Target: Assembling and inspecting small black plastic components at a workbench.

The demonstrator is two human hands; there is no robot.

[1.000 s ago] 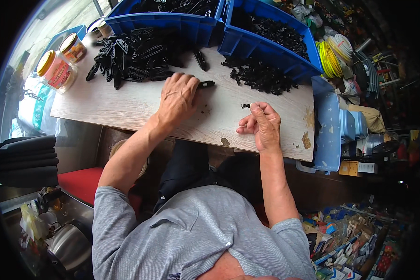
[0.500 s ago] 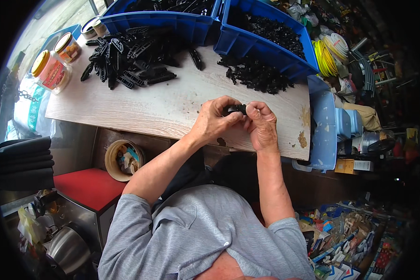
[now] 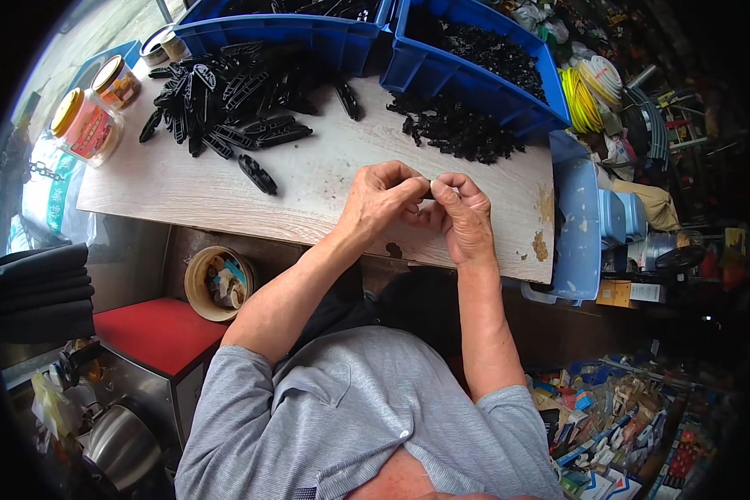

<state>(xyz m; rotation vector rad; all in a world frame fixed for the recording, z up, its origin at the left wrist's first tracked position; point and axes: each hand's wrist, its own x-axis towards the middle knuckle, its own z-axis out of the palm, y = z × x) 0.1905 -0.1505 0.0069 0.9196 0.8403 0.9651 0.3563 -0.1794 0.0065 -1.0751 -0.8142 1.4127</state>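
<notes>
Over the front right of the pale wooden table (image 3: 308,196), my left hand (image 3: 379,198) and my right hand (image 3: 465,215) meet fingertip to fingertip. Both are closed in a pinch on a small black part (image 3: 429,195), mostly hidden by the fingers. A long black plastic piece (image 3: 257,174) lies alone on the tabletop, left of my hands. Behind it spreads a pile of similar long black plastic pieces (image 3: 225,100). Small black plastic parts (image 3: 458,131) are heaped beyond my right hand.
Two blue bins (image 3: 287,35) (image 3: 475,79) of black parts stand along the far edge. Jars (image 3: 85,129) sit at the far left corner. A bucket (image 3: 198,287) stands below the front edge, beside a red-topped cabinet (image 3: 158,337). Pale blue tubs (image 3: 579,225) are at the right.
The long black piece that was between my hands is gone from them. One now lies in front of the pile at left. My fingertips have come together on a small part.
</notes>
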